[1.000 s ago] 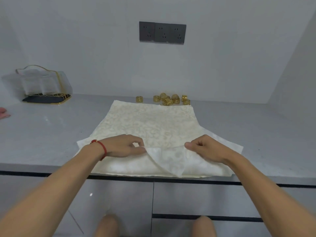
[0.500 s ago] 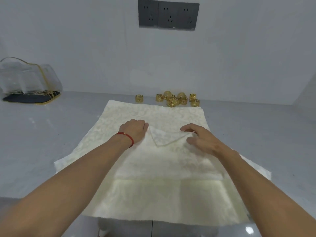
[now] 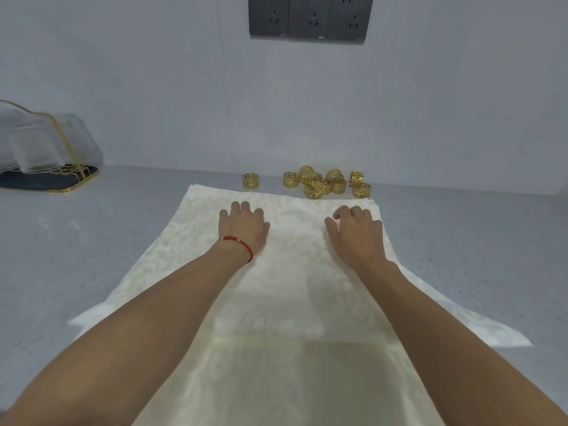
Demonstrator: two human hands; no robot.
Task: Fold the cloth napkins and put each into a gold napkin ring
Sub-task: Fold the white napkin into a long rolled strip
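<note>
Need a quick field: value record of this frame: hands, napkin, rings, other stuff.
surface: grey countertop against a wall
napkin: cream patterned cloth napkin, spread on the countertop, near part folded over toward the far edge
left hand: palm down, fingers flat on the napkin, red bracelet on the wrist
right hand: palm down on the napkin, fingers slightly bent, holding nothing
rings: gold napkin rings clustered beyond the napkin's far edge; one single ring apart to their left
other: gold-trimmed holder far left; wall sockets above

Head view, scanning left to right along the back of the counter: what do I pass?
Gold-trimmed holder → lone gold ring → cluster of gold rings, with the cream napkin's far edge just in front of the rings.
</note>
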